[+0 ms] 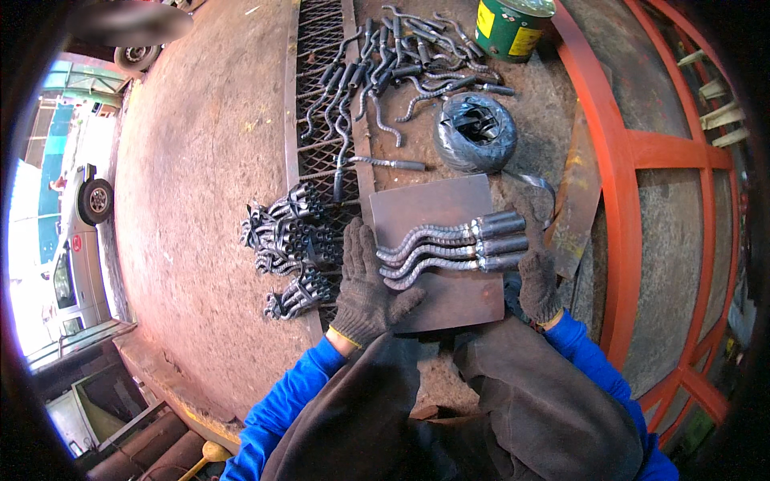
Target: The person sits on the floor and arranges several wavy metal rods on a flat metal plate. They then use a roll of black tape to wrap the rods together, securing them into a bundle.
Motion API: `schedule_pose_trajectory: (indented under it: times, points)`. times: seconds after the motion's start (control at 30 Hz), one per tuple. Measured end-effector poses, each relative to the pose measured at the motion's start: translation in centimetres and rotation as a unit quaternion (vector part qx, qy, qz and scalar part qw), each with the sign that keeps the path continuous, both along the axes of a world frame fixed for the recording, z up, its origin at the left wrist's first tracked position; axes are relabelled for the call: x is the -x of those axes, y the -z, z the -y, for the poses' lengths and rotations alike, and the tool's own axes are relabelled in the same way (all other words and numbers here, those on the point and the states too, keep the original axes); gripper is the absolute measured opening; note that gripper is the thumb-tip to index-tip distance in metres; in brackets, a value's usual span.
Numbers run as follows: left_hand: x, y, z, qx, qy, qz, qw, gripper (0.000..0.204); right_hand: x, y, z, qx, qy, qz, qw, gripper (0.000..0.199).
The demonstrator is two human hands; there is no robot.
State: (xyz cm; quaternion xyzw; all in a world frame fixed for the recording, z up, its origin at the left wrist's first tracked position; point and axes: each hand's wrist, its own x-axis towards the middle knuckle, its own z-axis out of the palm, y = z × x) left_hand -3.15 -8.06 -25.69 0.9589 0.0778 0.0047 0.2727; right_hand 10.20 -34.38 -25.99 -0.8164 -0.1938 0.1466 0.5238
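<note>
Several wavy ribbed steel bars (437,250) lie side by side on a flat metal plate (417,309) in front of my knees. Each has a smooth dark sleeve at its right end, joined by a pale weld. My left hand (358,282), in a dark knit glove, is upright at the bars' left ends with fingers stretched out and thumb apart. At the sleeve ends is my gloved right hand (539,282), seen edge-on, fingers extended and not wrapped round anything. Just beyond the plate sits a roll of black plastic strip (491,157), its loose end trailing right.
Tied bundles of similar bars (293,240) are stacked left of my left hand. Loose bars (393,68) lie scattered ahead, partly over a metal grating (321,164). A green drum (513,28) stands far right. An orange steel frame (622,216) runs along the right.
</note>
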Motion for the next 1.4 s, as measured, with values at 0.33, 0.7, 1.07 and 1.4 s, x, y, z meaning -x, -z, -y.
schedule_pose_trajectory:
  times: [0.33, 0.7, 1.07, 1.4]
  points:
    - [-0.7, -1.5, 0.2, -0.029, -0.001, -0.037, 0.999, 0.127, -0.4, -0.8, 0.2, 0.038, -0.037, -0.076, 0.996, 0.097]
    - [-0.1, 0.0, 0.0, 0.017, -0.008, -0.001, 1.000, 0.115, -0.5, -2.3, -1.1, -0.017, -0.015, -0.074, 0.997, 0.109]
    - [-1.5, -2.9, -0.1, 0.049, -0.011, 0.075, 0.996, 0.118, -2.7, -1.0, -0.6, -0.074, -0.041, 0.027, 0.996, 0.111]
    - [-4.6, -3.5, 1.1, -0.043, 0.069, 0.059, 0.995, 0.083, -2.4, 0.4, -1.1, -0.049, -0.050, 0.104, 0.992, 0.063]
